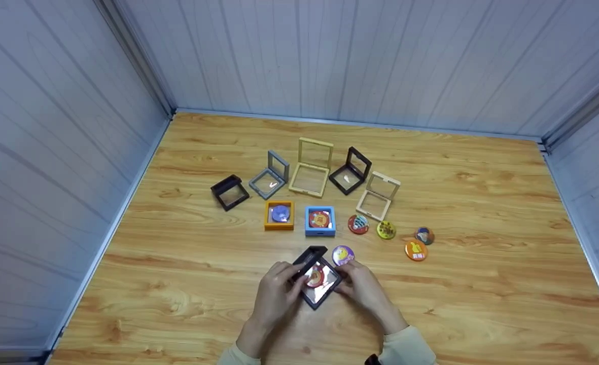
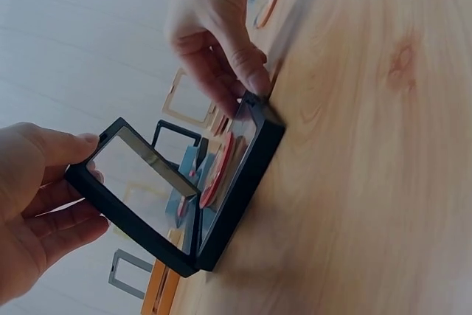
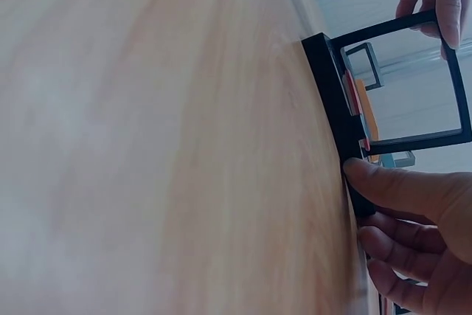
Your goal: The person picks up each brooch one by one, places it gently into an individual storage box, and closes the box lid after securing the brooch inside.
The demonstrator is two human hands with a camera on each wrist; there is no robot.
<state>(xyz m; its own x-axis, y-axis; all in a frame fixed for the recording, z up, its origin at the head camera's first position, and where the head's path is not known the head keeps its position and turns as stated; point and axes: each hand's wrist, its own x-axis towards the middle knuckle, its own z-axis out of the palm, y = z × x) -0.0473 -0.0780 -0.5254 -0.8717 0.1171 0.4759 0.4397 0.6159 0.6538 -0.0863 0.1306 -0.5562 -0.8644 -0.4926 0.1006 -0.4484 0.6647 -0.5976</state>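
A black hinged display case [image 2: 247, 189] stands with its lid partly raised at the table's near middle. My left hand [image 1: 275, 291] pinches the lid's free edge between thumb and fingers. At the base's opposite corner, my right hand [image 1: 366, 289] grips the rim, thumb on one side and fingers on the other. A round red badge [image 1: 315, 277] lies on the clear film of the base, between the two halves. Right beside my right fingertips is a purple badge [image 1: 343, 254] with a yellow figure.
Beyond are closed orange [image 1: 279, 227] and blue [image 1: 320, 232] cases holding badges. Several open cases stand in an arc behind, including a grey one [image 1: 266, 193], a yellow one [image 1: 307, 192] and a beige one [image 1: 373, 216]. Loose badges, one orange [image 1: 416, 250], lie to the right.
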